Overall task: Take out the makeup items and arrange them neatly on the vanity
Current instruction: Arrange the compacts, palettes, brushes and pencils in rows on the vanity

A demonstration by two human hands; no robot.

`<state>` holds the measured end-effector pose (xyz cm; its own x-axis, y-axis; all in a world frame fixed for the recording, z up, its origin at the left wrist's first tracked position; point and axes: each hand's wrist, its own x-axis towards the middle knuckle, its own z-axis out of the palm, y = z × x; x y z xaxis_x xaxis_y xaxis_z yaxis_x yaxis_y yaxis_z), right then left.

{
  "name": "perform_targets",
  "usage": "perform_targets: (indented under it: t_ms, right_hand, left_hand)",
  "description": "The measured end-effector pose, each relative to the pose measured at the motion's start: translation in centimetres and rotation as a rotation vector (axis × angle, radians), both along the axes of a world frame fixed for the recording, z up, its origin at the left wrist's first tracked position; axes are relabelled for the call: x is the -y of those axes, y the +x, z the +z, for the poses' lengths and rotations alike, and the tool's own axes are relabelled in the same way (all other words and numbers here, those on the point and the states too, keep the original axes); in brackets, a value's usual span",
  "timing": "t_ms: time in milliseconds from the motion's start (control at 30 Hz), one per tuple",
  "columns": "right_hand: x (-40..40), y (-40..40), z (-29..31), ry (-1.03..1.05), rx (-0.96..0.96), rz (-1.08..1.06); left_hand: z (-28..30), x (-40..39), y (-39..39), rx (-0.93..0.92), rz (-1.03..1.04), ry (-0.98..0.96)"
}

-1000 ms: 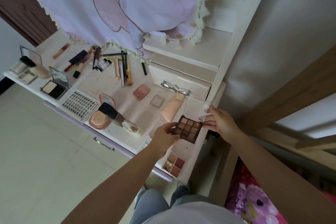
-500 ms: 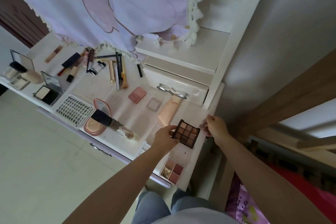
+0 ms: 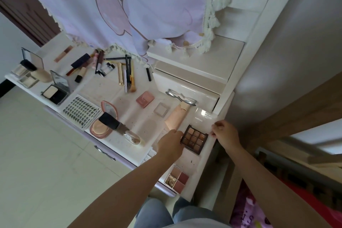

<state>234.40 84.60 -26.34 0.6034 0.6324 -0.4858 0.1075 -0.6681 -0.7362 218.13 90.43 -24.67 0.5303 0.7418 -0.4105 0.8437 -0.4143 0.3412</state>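
A brown nine-pan eyeshadow palette (image 3: 195, 139) lies open at the right end of the white vanity top (image 3: 144, 127). My left hand (image 3: 171, 143) holds its left edge. The palette's clear lid (image 3: 203, 116) is swung back toward the wall, and my right hand (image 3: 224, 134) pinches the lid's right edge. A peach tube (image 3: 175, 116) lies just behind the palette. A small four-pan palette (image 3: 176, 178) sits at the vanity's front right corner.
Left of the palette lie a dark-capped glass bottle (image 3: 120, 127), a pink compact (image 3: 104, 118), a lash tray (image 3: 80, 112), a pink blush (image 3: 145, 99), brushes and pencils (image 3: 127, 73) and open powder compacts (image 3: 55, 92). A drawer unit (image 3: 187, 89) and lilac cloth (image 3: 120, 5) stand behind.
The palette has come down from just above the top onto the vanity's right end, and its clear lid has swung open toward the wall in my right hand.
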Motion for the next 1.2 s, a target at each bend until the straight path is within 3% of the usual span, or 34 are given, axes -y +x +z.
perform_targets:
  t_ms: [167, 300, 500, 733, 867, 1100, 1200]
  right_hand:
    - [0.7, -0.4, 0.2, -0.001, 0.261, 0.153]
    - [1.0, -0.8, 0.6, 0.002, 0.479, 0.308]
    - [1.0, -0.9, 0.9, -0.036, 0.53, 0.496]
    - [-0.3, -0.8, 1.8, 0.003, 0.518, 0.525]
    - [-2.0, -1.1, 3.2, 0.069, 0.431, 0.483]
    - [-5.7, -2.4, 7.3, 0.012, -0.134, 0.335]
    - [-6.2, -2.8, 9.6, 0.065, -0.23, 0.356]
  left_hand:
    - [0.1, -1.5, -0.3, 0.046, 0.1, 0.064]
    - [-0.3, -3.4, 0.9, -0.032, 0.144, 0.084]
    - [-1.0, -5.1, 3.4, -0.168, 0.129, 0.159]
    - [0.0, -6.2, 3.4, -0.191, 0.006, 0.126]
    - [1.4, -6.5, 1.7, -0.225, -0.16, 0.223]
    - [6.0, -6.2, -1.6, -0.037, -0.324, 0.331]
    - [8.3, -6.2, -2.5, 0.021, -0.381, 0.455]
